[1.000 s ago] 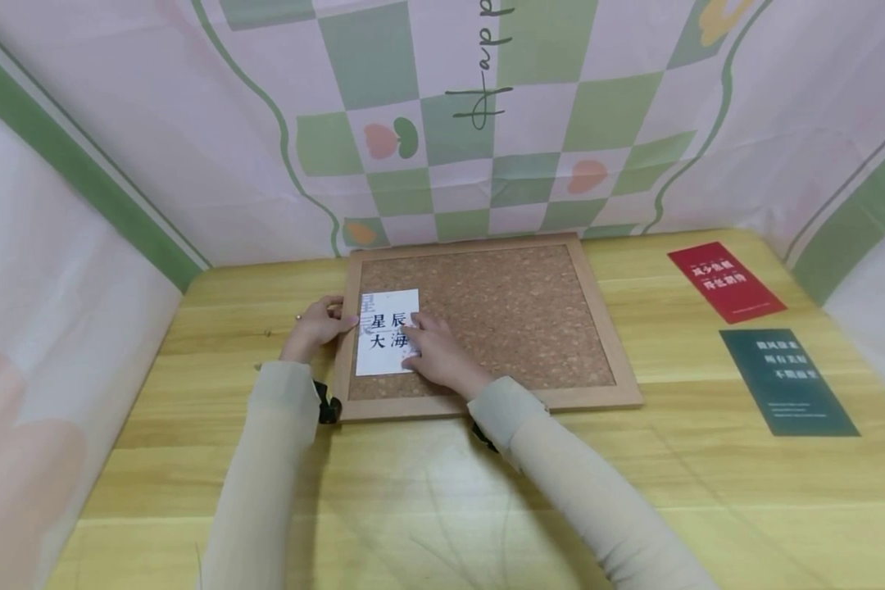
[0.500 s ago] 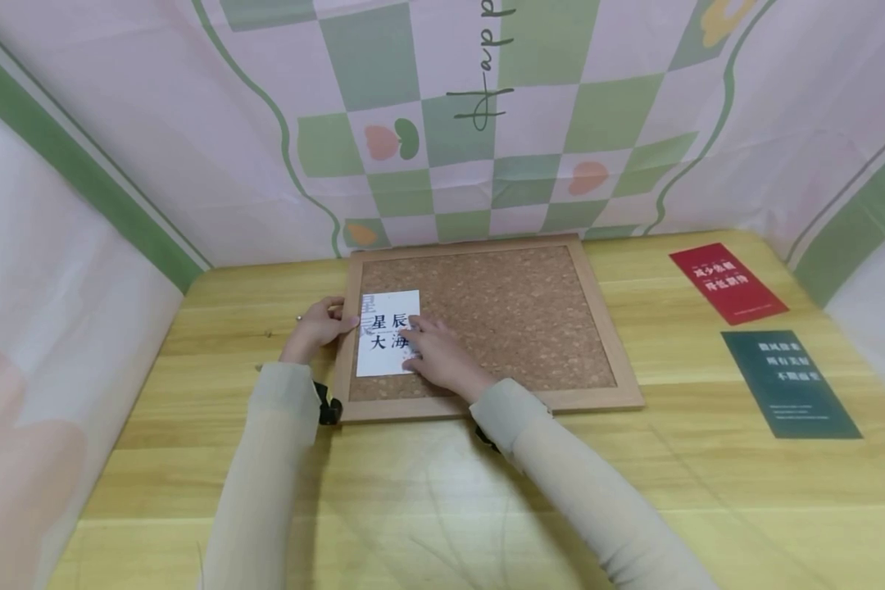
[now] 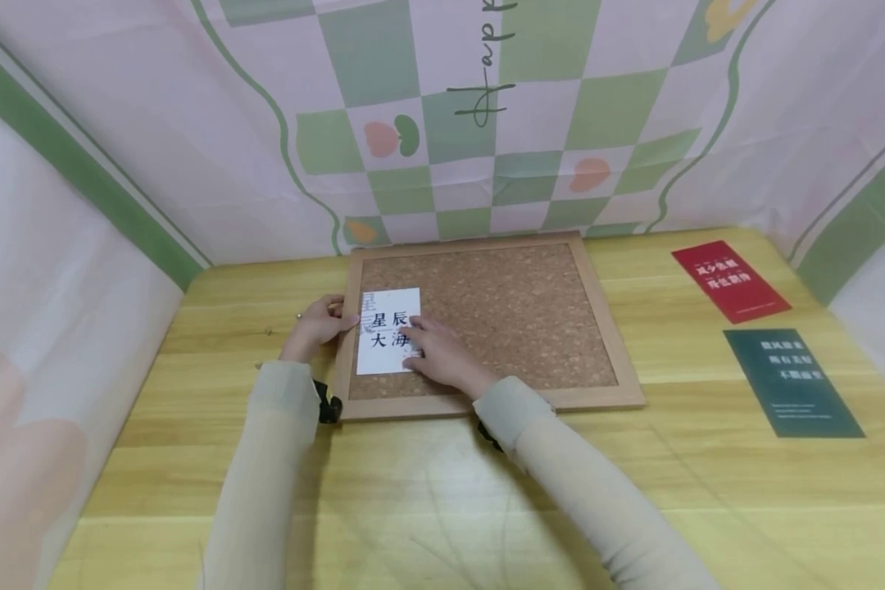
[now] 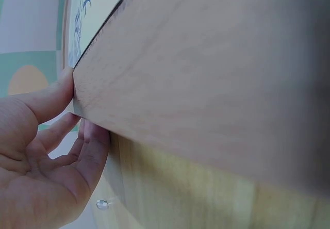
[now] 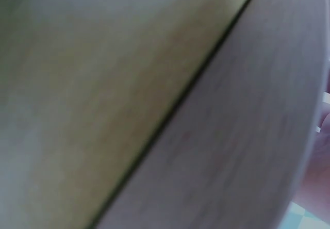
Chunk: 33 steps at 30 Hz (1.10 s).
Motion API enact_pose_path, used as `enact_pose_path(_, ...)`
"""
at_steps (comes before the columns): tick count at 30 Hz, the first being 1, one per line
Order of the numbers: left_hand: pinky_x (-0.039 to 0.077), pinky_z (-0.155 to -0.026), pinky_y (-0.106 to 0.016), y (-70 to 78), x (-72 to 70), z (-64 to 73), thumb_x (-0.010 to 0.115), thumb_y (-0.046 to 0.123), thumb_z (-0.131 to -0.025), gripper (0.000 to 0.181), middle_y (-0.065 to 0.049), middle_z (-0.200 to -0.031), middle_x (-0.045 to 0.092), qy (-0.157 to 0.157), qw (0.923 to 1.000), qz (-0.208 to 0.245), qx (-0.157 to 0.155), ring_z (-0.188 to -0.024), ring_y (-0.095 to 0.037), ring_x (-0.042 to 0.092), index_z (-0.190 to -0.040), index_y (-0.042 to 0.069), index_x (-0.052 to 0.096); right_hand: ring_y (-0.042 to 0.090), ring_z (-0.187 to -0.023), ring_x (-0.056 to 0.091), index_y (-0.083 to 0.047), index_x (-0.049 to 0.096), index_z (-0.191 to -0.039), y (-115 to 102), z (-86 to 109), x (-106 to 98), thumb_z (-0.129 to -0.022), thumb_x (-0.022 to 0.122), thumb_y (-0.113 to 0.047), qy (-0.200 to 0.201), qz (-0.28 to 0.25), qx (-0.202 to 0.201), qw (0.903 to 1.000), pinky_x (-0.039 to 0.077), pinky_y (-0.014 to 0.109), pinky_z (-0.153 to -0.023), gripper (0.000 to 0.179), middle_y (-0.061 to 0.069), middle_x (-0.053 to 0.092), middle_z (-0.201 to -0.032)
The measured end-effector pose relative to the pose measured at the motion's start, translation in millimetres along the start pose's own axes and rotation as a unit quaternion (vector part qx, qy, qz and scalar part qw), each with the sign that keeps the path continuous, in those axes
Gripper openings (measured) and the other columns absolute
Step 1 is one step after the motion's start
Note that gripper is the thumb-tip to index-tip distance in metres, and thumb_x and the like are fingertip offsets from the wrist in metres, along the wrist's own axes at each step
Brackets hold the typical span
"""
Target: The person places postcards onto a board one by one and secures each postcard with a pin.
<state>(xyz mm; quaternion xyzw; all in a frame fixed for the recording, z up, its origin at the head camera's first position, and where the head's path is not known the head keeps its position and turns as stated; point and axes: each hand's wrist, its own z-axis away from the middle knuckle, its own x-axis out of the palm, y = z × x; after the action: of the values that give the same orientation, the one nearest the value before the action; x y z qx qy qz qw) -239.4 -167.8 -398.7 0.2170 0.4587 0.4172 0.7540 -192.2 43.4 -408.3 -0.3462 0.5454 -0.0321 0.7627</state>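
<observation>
A cork board [image 3: 516, 319] in a light wooden frame lies on the table. On its left part lies a white card [image 3: 383, 356] with large dark characters. My left hand [image 3: 315, 328] grips the left side of the frame; in the left wrist view the thumb [image 4: 59, 92] is on its edge and the fingers [image 4: 93, 154] are bent against its side. Over the card's right edge rests my right hand [image 3: 446, 354], fingers spread and touching the card. In the right wrist view the frame [image 5: 221, 131] hides most of that hand.
To the right of the board lie a red card [image 3: 732, 283] and a dark green card [image 3: 792, 385] on the wooden table [image 3: 413, 508]. A patterned cloth [image 3: 457, 131] rises right behind the board, and more cloth walls the left and right sides.
</observation>
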Motion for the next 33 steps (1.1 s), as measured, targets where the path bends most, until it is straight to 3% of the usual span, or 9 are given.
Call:
enact_pose_path(22, 0.042, -0.109, -0.044, 0.7, -3.1, -1.8, 0.054, 0.023, -0.098, 0.062, -0.02, -0.145, 0.042, -0.006, 0.9999, -0.014, 0.007, -0.129, -0.033, 0.048, -0.151, 0.009, 0.025, 0.032, -0.149, 0.014, -0.012, 0.03, -0.15, 8.5, -1.7, -2.9, -0.097, 0.053, -0.029, -0.041, 0.001, -0.013, 0.9991, 0.012, 0.048, -0.122, 0.06, 0.013, 0.018, -0.16)
enact_pose_path(33, 0.043, -0.108, -0.046, 6.7, 1.7, 4.4, 0.051, 0.019, -0.098, 0.059, -0.024, -0.145, 0.042, 0.009, 0.9969, -0.074, 0.027, -0.128, -0.036, 0.048, -0.149, 0.003, 0.025, 0.033, -0.149, 0.014, -0.015, 0.03, -0.15, 11.9, -2.1, -1.6, -0.097, 0.054, -0.03, -0.047, -0.013, -0.014, 0.9987, 0.011, 0.05, -0.122, 0.061, 0.013, 0.017, -0.16)
